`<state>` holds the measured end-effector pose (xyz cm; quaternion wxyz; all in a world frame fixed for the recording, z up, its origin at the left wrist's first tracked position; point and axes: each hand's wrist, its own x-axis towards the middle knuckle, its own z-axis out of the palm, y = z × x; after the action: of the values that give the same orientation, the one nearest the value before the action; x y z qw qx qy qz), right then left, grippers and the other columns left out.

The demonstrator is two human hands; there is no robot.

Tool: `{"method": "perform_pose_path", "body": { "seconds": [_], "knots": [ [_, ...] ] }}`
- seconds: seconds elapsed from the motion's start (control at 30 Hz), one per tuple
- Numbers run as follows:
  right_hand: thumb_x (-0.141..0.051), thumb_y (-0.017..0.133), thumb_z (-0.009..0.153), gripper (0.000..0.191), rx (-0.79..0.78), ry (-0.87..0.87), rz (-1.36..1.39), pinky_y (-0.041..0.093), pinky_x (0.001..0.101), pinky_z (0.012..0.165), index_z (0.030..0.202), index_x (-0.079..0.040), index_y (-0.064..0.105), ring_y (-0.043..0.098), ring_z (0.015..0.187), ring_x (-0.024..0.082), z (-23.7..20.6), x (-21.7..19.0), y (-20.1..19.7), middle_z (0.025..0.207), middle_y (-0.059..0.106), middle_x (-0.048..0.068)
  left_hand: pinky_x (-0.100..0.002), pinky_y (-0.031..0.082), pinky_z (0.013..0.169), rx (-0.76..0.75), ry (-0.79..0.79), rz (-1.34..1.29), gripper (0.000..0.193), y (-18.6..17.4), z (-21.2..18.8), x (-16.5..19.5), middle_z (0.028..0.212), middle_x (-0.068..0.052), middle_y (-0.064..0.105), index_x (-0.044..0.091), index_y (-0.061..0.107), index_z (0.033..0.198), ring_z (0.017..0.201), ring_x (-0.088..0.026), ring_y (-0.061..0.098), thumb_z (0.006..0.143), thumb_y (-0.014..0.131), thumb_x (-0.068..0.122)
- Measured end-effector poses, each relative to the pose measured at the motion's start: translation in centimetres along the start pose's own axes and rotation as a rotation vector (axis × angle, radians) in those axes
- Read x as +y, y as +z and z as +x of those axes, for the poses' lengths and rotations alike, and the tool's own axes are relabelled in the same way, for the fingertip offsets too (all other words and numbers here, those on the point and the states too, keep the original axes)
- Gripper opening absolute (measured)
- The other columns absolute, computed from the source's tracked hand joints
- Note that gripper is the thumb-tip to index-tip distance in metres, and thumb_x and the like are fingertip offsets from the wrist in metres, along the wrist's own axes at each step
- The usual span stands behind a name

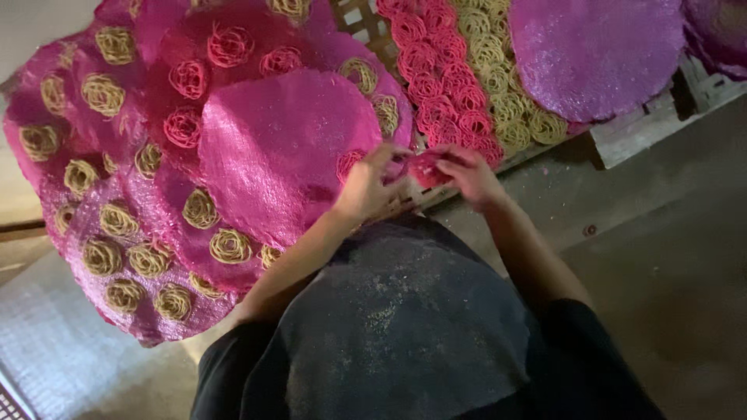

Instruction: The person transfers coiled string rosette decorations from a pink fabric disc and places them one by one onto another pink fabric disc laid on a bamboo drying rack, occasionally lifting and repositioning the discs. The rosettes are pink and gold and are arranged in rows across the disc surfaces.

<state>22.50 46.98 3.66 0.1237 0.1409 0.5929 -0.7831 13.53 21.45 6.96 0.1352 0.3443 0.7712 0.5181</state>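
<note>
Bare forearms, black short sleeves, and a dark grey apron dusted with specks.

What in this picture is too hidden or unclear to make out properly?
- Head view: the red coil between the left hand and right hand is mostly covered by fingers and blurred.
- Wooden rack: largely buried under pink mats.
- Top-right mat: cut off by the frame edge.
</note>
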Motion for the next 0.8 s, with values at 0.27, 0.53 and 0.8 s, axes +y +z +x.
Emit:
{"method": "perform_pose_path", "body": {
  "seconds": [0.27,0.53,0.8],
  "knots": [
    [-0.006,0.067,0.093,0.037,0.36,-0.278,-0.996,0.054,0.0471,0.089,0.129,-0.006,0.065,0.069,0.105,0.035,-1.1,3.0,-2.7,0.115,0.07,0.02,-0.048,0.05,0.103,-0.041,-0.289,0.571,0.069,-1.5,-2.9,-5.6,0.138,-0.012,0.052,0.008,0.054,0.14,0.127,-0.036,0.052,0.08,0.082,0.027],
    [-0.017,0.073,0.089,0.041,0.486,-0.644,-1.457,0.05,0.0537,0.085,0.127,-0.004,0.063,0.062,0.099,0.045,-0.3,1.8,-0.1,0.109,0.064,0.027,-0.047,0.05,0.103,-0.195,-0.495,0.656,0.055,-1.6,-1.8,-7.1,0.13,-0.018,0.054,0.006,0.063,0.121,0.126,-0.037,0.052,0.084,0.084,0.039],
    [-0.013,0.057,0.101,0.027,-0.172,0.341,0.261,0.061,0.0399,0.091,0.124,-0.003,0.068,0.074,0.102,0.021,6.3,5.0,5.3,0.112,0.075,0.009,-0.041,0.058,0.072,-0.12,-0.515,0.148,0.057,-0.8,-2.7,-1.3,0.099,-0.013,0.074,0.006,0.064,0.117,0.081,-0.026,0.072,0.08,0.084,0.045]
  ]
}}
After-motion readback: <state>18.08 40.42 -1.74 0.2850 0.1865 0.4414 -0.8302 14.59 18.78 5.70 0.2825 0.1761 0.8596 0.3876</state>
